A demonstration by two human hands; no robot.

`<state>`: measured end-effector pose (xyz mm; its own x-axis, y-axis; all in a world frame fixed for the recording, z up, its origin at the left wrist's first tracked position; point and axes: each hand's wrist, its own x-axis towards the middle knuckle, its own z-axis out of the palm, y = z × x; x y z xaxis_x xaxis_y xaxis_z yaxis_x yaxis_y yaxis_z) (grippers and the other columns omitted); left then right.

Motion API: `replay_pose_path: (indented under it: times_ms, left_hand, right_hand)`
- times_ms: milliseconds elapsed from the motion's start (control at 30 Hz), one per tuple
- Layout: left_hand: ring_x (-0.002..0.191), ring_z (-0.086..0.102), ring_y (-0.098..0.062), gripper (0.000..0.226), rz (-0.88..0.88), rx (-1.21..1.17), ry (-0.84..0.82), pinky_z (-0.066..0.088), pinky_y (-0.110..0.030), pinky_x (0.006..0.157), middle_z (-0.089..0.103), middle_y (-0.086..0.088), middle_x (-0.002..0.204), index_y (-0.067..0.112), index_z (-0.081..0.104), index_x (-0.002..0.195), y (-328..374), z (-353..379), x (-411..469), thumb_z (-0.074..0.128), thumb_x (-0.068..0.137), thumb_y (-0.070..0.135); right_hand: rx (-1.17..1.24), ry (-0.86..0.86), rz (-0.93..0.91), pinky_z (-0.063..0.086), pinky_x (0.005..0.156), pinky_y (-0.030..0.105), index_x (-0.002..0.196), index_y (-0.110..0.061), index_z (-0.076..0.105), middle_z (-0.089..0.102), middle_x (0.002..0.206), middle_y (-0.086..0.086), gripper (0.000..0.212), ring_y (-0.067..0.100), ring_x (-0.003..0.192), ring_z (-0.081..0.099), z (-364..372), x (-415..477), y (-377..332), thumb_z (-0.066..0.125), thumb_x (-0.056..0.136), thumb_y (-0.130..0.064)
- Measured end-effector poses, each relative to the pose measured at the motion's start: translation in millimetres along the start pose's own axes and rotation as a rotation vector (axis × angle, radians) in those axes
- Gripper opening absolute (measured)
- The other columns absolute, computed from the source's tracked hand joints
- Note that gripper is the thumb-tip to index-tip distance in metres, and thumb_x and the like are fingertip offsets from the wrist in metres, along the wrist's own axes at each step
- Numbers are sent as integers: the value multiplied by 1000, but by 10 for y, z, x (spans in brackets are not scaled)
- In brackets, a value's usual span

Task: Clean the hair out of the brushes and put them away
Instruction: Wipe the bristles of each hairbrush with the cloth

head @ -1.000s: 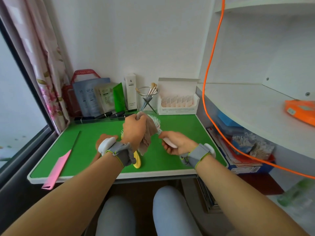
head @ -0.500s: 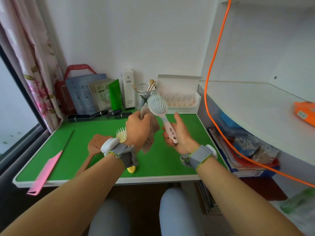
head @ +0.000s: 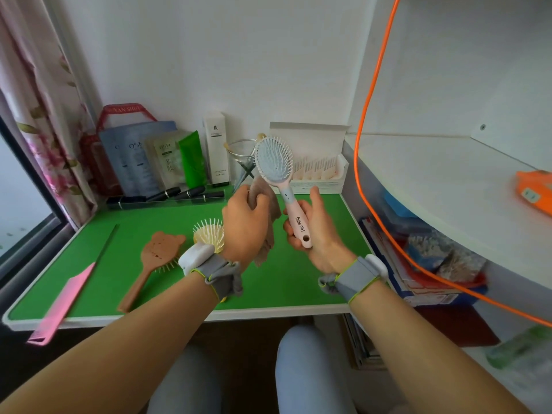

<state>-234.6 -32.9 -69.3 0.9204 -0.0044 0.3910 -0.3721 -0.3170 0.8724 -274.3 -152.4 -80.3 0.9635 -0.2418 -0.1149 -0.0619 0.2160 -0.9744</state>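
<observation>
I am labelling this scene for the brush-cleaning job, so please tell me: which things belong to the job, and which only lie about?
Job: pink brush in right hand; cloth in left hand; yellow brush; brown bear brush; pink comb.
Lying about: green tube; white box; vial carton; orange cable.

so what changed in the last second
The right hand raised the pink-handled oval brush upright, out of the beige cloth, blue pad facing the camera. The left hand still grips the cloth. The brown bear-shaped brush, yellow brush and pink comb stayed on the green table.
</observation>
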Motion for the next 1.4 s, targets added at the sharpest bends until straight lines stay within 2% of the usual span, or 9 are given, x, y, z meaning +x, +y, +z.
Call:
replay_pose_path:
  times_ms: [133, 267, 400, 633, 933, 1067, 1200, 1300, 1400]
  left_hand:
    - [55, 47, -5, 3, 105, -14, -8, 38, -30, 54, 53, 5, 65, 11, 50, 89, 40, -19, -97, 53, 89, 13]
    - [68, 53, -21, 10, 370, 56, -110, 46, -38, 61, 59, -3, 82, 11, 55, 97, 6, -42, -299, 52, 91, 17]
    - [66, 56, -32, 25, 643, 243, -252, 49, -43, 50, 55, -11, 95, 5, 61, 109, -114, -25, -498, 50, 92, 20]
    - [76, 58, -33, 19, 472, 181, -105, 48, -47, 65, 55, -12, 95, 5, 64, 104, -36, 16, -192, 55, 94, 18]
    - [80, 55, -31, 20, 380, 150, 27, 45, -39, 67, 54, -14, 96, 3, 63, 106, -55, 2, -33, 51, 96, 15]
    - [66, 56, -34, 40, 547, 248, -142, 49, -43, 52, 53, -13, 97, 7, 60, 118, -151, -31, -288, 38, 96, 32]
    - [68, 58, -33, 40, 483, 260, -108, 50, -42, 56, 53, -12, 98, 9, 63, 116, -165, -67, -121, 39, 97, 36]
    - [71, 57, -35, 24, 440, 306, -70, 50, -47, 59, 53, -14, 99, 6, 64, 113, -152, -69, 33, 50, 96, 17]
    - [69, 58, -32, 30, 498, 307, -106, 51, -40, 56, 54, -13, 99, 7, 63, 114, -176, -77, -79, 46, 94, 23]
  right_hand:
    - [-3, 35, -21, 28, 37, 21, 89, -12, 50, 48, 54, 4, 63, 14, 38, 35, 46, 13, -9, 18, 95, -65]
    - [16, 68, 6, 33, 42, 18, 80, -18, 55, 51, 51, -2, 62, 11, 41, 43, 91, 28, -27, 20, 94, -67]
    - [50, 92, 17, 32, 40, 21, 71, -22, 49, 43, 44, -11, 58, 5, 40, 42, 134, 24, -47, 23, 92, -69]
    - [-84, 25, -3, 46, 45, 18, 96, -25, 63, 71, 66, -5, 64, 8, 57, 67, 196, -5, 61, 15, 94, -67]
    - [-110, 49, -53, 32, 38, 15, 83, -19, 53, 52, 46, -4, 62, 8, 37, 45, 253, -28, 79, 16, 94, -67]
    - [-101, 39, -33, 45, 52, 26, 78, -29, 74, 64, 72, 27, 71, 23, 62, 58, 253, -43, 94, 17, 93, -69]
    - [-130, 59, -56, 29, 39, 19, 84, -17, 56, 49, 48, 2, 62, 13, 41, 42, 279, -68, 143, 18, 95, -66]
    - [-151, 69, -69, 29, 37, 17, 83, -14, 49, 44, 53, 2, 59, 11, 39, 37, 304, -52, 153, 19, 96, -63]
    - [-164, 72, -72, 28, 40, 19, 75, -17, 50, 43, 56, 5, 61, 15, 45, 37, 319, -38, 162, 20, 95, -65]
